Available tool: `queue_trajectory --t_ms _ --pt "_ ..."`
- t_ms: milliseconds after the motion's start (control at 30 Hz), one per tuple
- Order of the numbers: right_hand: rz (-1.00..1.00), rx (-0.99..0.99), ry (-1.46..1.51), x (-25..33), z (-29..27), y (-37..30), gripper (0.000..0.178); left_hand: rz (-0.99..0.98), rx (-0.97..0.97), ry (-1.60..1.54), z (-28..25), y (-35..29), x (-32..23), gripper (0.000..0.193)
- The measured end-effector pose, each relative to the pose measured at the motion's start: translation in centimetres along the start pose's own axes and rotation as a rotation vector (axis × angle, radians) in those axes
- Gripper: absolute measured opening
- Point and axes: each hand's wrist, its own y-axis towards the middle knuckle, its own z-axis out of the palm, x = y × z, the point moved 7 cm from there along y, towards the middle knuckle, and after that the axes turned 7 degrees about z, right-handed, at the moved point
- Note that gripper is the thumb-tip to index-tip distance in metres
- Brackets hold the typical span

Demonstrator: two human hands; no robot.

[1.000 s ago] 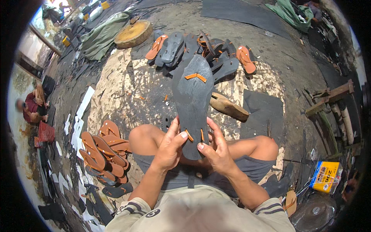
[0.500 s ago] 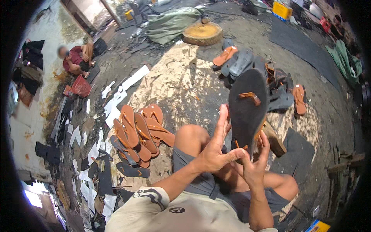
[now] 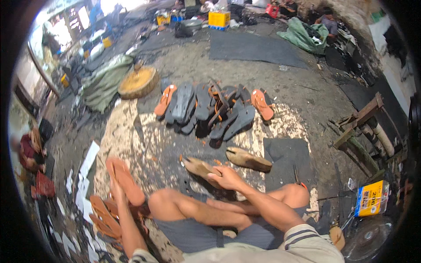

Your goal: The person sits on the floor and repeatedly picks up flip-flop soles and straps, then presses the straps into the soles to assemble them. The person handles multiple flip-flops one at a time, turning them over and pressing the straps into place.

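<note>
My left hand is at the left, closed on the edge of a tan flip-flop, its brown sole facing up. The fingers are partly hidden behind the sandal. Just below it lies a pile of similar tan flip-flops. In front of my crossed legs, my right hand grips the near end of a worn wooden shoe last. A second wooden last rests on the ground to the right of it, with a dark notch at its tip.
Ahead lies a heap of dark soles and straps, flanked by orange flip-flops. A round wood block stands beyond at left. To the right are a black sheet, a wooden frame and a yellow box.
My left hand has carried a flip-flop from in front of me to the left pile. The right hand has released it and taken hold of a wooden last. My view has turned right.
</note>
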Motion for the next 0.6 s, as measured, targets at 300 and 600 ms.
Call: queue_trajectory --t_ms 300,600 --pt "0.402 -0.494 1.183 -4.4 -12.2 26.2 0.065 0.065 0.011 0.260 -1.6 -12.9 -10.5 0.051" --pt "-0.059 -0.062 0.987 5.0 -4.1 0.7 0.071 0.109 0.450 -0.229 16.5 -14.4 -19.9 0.053"
